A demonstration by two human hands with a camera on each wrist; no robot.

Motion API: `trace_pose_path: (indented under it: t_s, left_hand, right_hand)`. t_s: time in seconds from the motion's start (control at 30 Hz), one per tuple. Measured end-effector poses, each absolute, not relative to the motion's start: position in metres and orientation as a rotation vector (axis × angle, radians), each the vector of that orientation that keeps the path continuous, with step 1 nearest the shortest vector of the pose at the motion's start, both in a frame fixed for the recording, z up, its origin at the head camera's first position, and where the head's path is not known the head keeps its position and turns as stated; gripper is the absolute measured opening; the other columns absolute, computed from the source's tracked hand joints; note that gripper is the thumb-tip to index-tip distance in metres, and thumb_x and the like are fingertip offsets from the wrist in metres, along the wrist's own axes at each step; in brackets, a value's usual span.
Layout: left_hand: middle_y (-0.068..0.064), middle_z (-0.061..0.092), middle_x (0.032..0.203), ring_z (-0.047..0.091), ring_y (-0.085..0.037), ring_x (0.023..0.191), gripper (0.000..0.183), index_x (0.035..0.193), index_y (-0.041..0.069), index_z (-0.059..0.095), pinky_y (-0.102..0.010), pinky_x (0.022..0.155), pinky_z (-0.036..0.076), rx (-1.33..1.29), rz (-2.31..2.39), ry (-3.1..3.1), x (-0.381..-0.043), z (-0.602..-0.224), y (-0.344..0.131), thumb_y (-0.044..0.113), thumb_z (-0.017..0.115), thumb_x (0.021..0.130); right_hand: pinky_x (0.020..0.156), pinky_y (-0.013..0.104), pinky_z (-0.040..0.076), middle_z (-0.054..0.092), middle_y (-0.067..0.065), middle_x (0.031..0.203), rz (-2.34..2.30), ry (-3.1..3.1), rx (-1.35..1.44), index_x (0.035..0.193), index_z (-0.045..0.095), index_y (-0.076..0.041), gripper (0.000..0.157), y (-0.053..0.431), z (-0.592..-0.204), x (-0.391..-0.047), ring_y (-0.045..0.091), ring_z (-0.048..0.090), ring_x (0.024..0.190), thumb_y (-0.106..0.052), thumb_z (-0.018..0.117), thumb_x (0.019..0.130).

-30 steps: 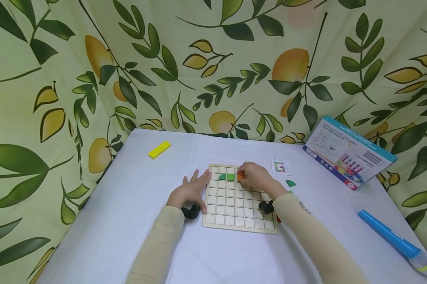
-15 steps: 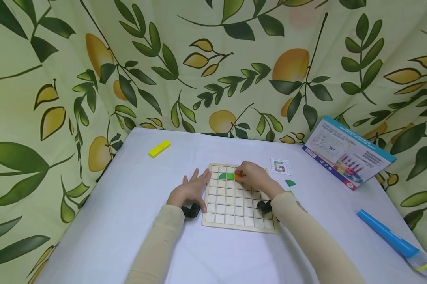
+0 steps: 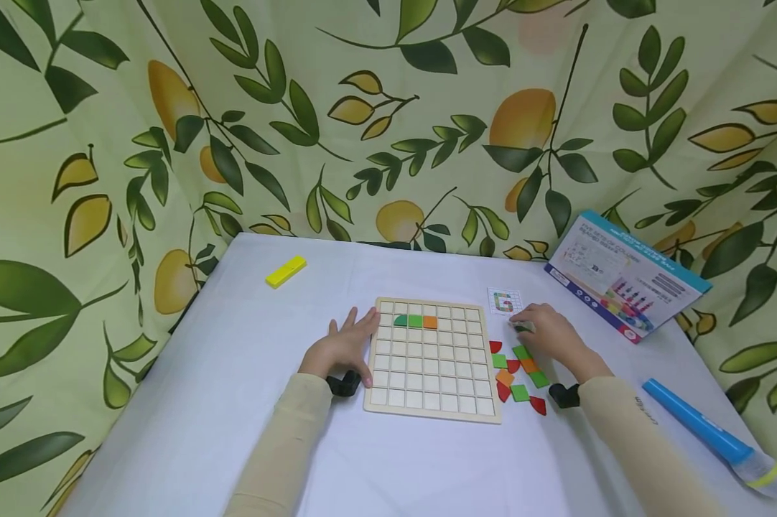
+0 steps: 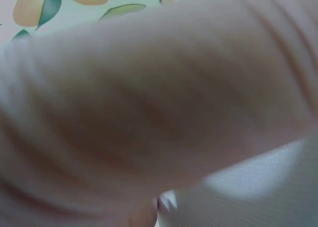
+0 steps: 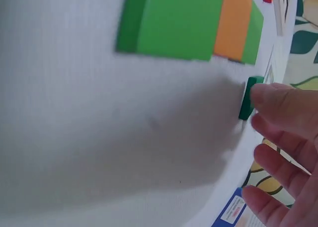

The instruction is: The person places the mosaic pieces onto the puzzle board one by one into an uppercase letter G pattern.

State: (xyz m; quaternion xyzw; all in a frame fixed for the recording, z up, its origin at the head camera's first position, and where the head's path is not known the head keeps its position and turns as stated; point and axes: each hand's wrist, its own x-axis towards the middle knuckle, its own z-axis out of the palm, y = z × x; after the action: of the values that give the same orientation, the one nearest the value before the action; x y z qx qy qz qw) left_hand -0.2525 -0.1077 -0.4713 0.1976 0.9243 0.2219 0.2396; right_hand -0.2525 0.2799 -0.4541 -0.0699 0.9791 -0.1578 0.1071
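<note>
Board (image 3: 427, 370), pale and gridded, is touched at its left edge by the left hand (image 3: 338, 350), fingers spread wide; right of the board, by the right hand (image 3: 551, 334), a dark green piece (image 5: 247, 102) is pinched.

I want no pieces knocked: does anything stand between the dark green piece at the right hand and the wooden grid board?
Nothing visible does: bare tablecloth lies between the dark green piece, at the right hand, and the wooden grid board. The small card is just beyond that path; loose pieces lie on its nearer side.
</note>
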Motion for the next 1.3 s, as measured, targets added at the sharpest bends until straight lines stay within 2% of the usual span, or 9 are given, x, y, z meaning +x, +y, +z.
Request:
trace_pose_path:
  t_s: [0.27,0.63,0.8,1.0,1.3]
  left_hand:
    - [0.003,-0.001,0.155,-0.015,-0.027,0.139,0.134,0.149,0.017,0.01,-0.06,0.105,-0.008,0.538,0.598,2.536,-0.252,-0.471,-0.108,0.032,0.091,0.043]
    - [0.003,-0.002,0.155,-0.015,-0.027,0.139,0.137,0.15,0.017,0.009,-0.061,0.105,-0.008,0.544,0.591,2.545,-0.253,-0.472,-0.107,0.033,0.091,0.041]
    - [0.001,-0.001,0.155,-0.014,-0.029,0.139,0.136,0.15,0.016,0.01,-0.062,0.104,-0.008,0.549,0.602,2.547,-0.252,-0.473,-0.108,0.032,0.091,0.041]
    - [0.001,-0.001,0.155,-0.014,-0.029,0.139,0.135,0.15,0.016,0.009,-0.061,0.104,-0.008,0.543,0.598,2.543,-0.252,-0.472,-0.109,0.033,0.091,0.043]
    - [0.004,-0.003,0.155,-0.016,-0.026,0.139,0.135,0.15,0.018,0.006,-0.06,0.105,-0.008,0.548,0.593,2.531,-0.253,-0.471,-0.109,0.034,0.09,0.044]
  right_hand:
    - [0.087,0.051,0.045,0.062,0.014,0.102,-0.417,2.842,-0.251,0.115,0.065,-0.005,0.034,0.293,-0.459,-0.254,0.028,0.053,0.094,-0.008,0.069,0.081]
    - [0.08,0.043,0.049,0.06,0.01,0.091,-0.463,2.824,-0.109,0.107,0.064,-0.002,0.034,0.282,-0.457,-0.259,0.025,0.051,0.085,-0.018,0.072,0.079]
    - [0.072,0.035,0.048,0.058,0.008,0.09,-0.529,2.83,-0.123,0.108,0.063,-0.005,0.034,0.261,-0.449,-0.261,0.024,0.051,0.082,-0.021,0.071,0.079]
    - [0.063,0.03,0.047,0.059,0.004,0.087,-0.53,2.864,-0.293,0.106,0.063,-0.007,0.031,0.218,-0.443,-0.267,0.02,0.051,0.075,-0.021,0.07,0.08]
    - [0.061,0.03,0.042,0.056,0.0,0.078,-0.485,2.876,-0.483,0.101,0.065,-0.009,0.023,0.175,-0.452,-0.278,0.017,0.048,0.071,-0.018,0.069,0.08]
